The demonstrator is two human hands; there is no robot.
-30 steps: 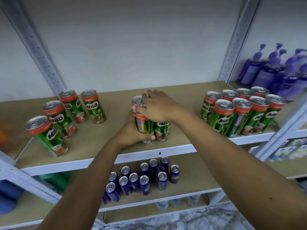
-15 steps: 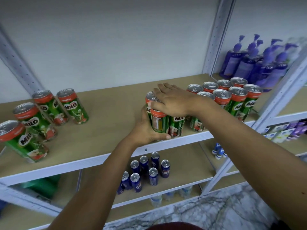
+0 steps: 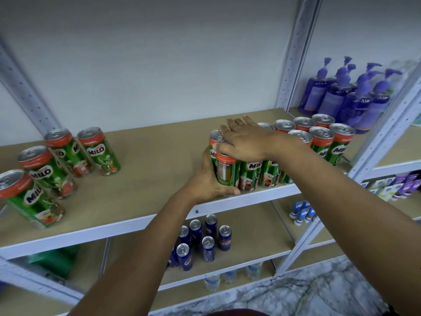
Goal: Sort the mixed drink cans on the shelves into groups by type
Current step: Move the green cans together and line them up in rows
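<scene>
On the shelf, a small cluster of green Milo cans is being pushed against the big group just beyond the right hand, which lies flat across their tops, fingers straight. The left hand cups the cluster's near side. Next, probably, fetch the four cans well off to its left. All stand upright, with red collars and silver lids.

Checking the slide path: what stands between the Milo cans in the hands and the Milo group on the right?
Nothing visible: the held Milo cans already sit against the right Milo group.
</scene>
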